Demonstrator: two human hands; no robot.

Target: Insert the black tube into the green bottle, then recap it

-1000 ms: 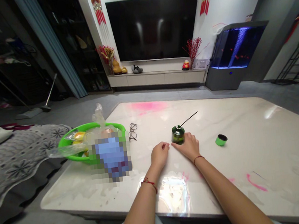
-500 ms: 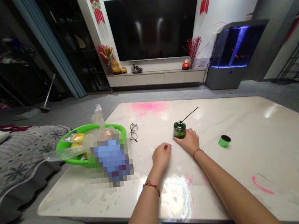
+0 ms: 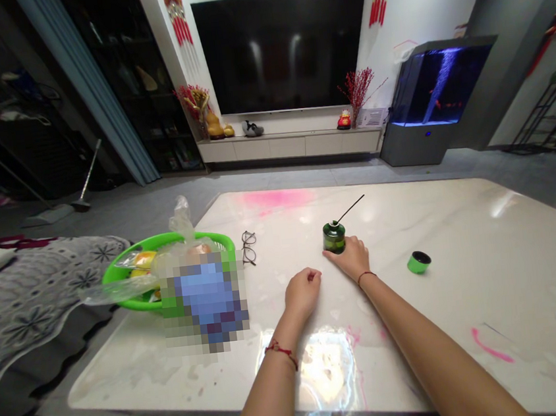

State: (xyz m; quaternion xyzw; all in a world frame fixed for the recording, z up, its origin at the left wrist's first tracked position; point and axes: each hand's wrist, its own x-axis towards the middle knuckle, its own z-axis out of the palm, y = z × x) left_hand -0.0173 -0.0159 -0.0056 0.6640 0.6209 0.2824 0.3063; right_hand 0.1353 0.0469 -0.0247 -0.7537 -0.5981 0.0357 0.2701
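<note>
A dark green glass diffuser bottle (image 3: 334,235) stands upright on the white table, with one thin black reed stick (image 3: 351,207) slanting out of its neck to the right. My right hand (image 3: 353,257) grips the lower part of the bottle from the near right side, the thumb at its front. Loosely curled on the tabletop, my left hand (image 3: 304,291) lies to the near left of the bottle, apart from it, with nothing visible in its fingers. To the right of my right hand sits a green cylindrical cap (image 3: 419,262), its dark hollow side facing up.
Folding eyeglasses (image 3: 249,248) lie left of the bottle. A green basket (image 3: 115,268) holding bagged items stands at the table's left, with a blurred-out blue item (image 3: 208,298) at its near side. Pink stains mark the white tabletop (image 3: 458,215).
The bottle sits very slightly higher in view, and its stick has shifted a little. My right hand keeps its hold; the left hand stays almost still.
</note>
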